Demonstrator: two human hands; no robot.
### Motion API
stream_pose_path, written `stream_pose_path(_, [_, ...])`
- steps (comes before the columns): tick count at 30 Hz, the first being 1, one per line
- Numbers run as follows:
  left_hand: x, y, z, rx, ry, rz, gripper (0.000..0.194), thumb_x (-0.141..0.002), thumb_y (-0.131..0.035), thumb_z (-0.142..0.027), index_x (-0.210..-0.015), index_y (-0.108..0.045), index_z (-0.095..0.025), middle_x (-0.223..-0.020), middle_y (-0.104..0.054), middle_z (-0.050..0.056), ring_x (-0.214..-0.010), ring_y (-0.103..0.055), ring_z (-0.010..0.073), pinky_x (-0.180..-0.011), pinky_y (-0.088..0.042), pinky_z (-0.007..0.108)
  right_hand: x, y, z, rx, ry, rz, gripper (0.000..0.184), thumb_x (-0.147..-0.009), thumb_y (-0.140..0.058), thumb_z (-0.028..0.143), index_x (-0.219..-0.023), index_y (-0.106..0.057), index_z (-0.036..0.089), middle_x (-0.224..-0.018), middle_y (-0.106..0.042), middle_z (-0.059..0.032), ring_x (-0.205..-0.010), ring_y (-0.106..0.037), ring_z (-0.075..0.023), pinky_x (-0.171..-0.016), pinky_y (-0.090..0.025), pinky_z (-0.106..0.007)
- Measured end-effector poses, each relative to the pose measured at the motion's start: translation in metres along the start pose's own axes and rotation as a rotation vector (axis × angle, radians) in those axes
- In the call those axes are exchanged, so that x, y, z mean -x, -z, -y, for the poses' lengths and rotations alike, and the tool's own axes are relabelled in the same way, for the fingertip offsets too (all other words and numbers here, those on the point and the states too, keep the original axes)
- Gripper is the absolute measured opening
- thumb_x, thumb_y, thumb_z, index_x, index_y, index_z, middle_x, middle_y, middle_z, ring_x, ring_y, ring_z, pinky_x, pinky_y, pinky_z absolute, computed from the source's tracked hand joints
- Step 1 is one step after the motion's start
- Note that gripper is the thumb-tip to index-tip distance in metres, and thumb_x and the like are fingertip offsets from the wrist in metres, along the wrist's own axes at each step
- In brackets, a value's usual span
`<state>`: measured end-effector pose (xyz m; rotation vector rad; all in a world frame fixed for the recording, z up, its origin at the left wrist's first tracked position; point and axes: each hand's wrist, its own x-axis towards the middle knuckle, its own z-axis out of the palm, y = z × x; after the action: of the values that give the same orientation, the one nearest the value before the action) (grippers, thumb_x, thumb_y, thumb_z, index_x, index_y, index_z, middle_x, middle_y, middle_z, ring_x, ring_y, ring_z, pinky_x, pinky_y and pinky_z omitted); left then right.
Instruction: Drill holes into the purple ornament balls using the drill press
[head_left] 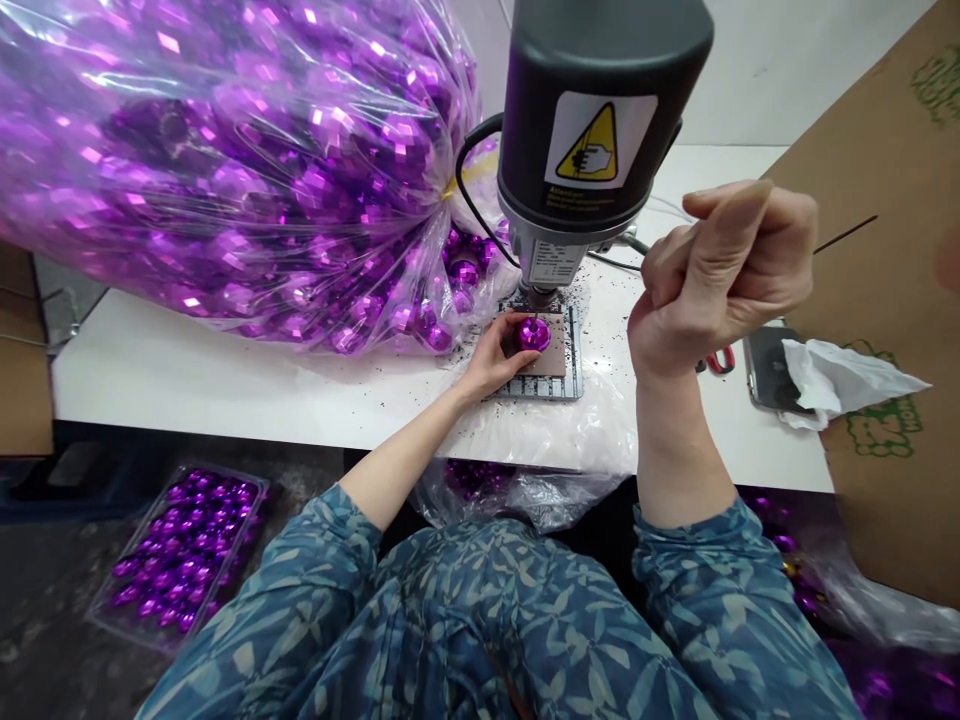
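Note:
A purple mirrored ball (535,335) sits on a small brown board (553,360) under the chuck of a bench drill press (577,130). My left hand (499,355) reaches in from the left, with fingers and thumb closed round the ball's left side. Raised to the right of the drill's motor housing, my right hand (724,275) is curled into a fist on the drill press lever, most of which the fingers hide. Beneath the board lies the slotted metal base (571,388) of the drill, with dark shavings scattered around it.
A large clear bag (247,200) of purple balls fills the table's left side. A tray (180,550) of smaller-looking purple balls is below, left. On the right are a phone (772,370), crumpled tissue (847,380), red-handled scissors (721,361) and a cardboard box (892,300).

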<state>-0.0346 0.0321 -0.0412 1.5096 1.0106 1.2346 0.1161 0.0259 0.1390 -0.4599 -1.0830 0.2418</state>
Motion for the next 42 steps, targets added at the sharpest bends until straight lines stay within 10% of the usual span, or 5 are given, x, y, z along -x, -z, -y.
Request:
stream_pose_path(25, [0.000,-0.001,-0.002,0.068,0.007,0.003,0.066,-0.077,-0.094,-0.050,-0.126,-0.061,-0.022,-0.130,-0.073,0.014,-0.125,-0.071,0.0314,-0.113,-0.056,0.050,0.032,0.026,-0.038,0.066,0.171,0.021,0.039,-0.099,-0.058,0.061,-0.082,-0.064,0.026,-0.045,-0.021,0.0095,-0.035,-0.017,-0.0024,-0.045,-0.020,-0.023])
stream_pose_path(33, [0.004,-0.005,-0.005,0.055,0.044,-0.074,0.066,-0.076,-0.095,-0.054,-0.122,-0.060,-0.022,-0.126,-0.072,0.012,-0.120,-0.071,0.0300,-0.108,-0.057,0.048,-0.028,-0.020,-0.009,0.032,0.008,-0.014,0.060,-0.087,-0.062,0.076,-0.075,-0.061,0.017,-0.057,-0.039,0.0082,-0.038,-0.027,0.0039,-0.037,-0.013,-0.018])
stream_pose_path(37, [0.036,0.004,-0.021,-0.122,0.022,-0.222,0.061,-0.075,-0.096,-0.053,-0.116,-0.063,-0.023,-0.118,-0.072,0.010,-0.110,-0.071,0.0278,-0.099,-0.058,0.045,-0.045,-0.028,-0.005,0.014,-0.102,0.009,0.069,-0.071,-0.065,0.085,-0.069,-0.059,0.017,-0.046,-0.025,0.0111,-0.033,-0.023,-0.0002,-0.034,-0.011,-0.023])
stream_pose_path(39, [0.067,0.014,-0.035,-0.225,-0.003,-0.153,0.056,-0.079,-0.093,-0.053,-0.116,-0.064,-0.023,-0.114,-0.074,0.009,-0.105,-0.072,0.0265,-0.093,-0.059,0.043,-0.045,-0.026,-0.006,0.037,-0.104,0.027,0.068,-0.070,-0.065,0.087,-0.069,-0.060,0.019,-0.045,-0.024,0.0112,-0.033,-0.023,-0.0018,-0.034,-0.011,-0.026])
stream_pose_path(42, [0.122,0.029,-0.055,-0.413,-0.060,0.255,0.052,-0.085,-0.087,-0.058,-0.117,-0.066,-0.023,-0.106,-0.076,0.007,-0.095,-0.073,0.0253,-0.085,-0.059,0.040,-0.043,-0.022,-0.007,0.009,-0.093,0.048,0.065,-0.072,-0.069,0.083,-0.068,-0.062,0.019,-0.044,-0.026,0.0107,-0.033,-0.023,-0.0028,-0.036,-0.010,-0.028])
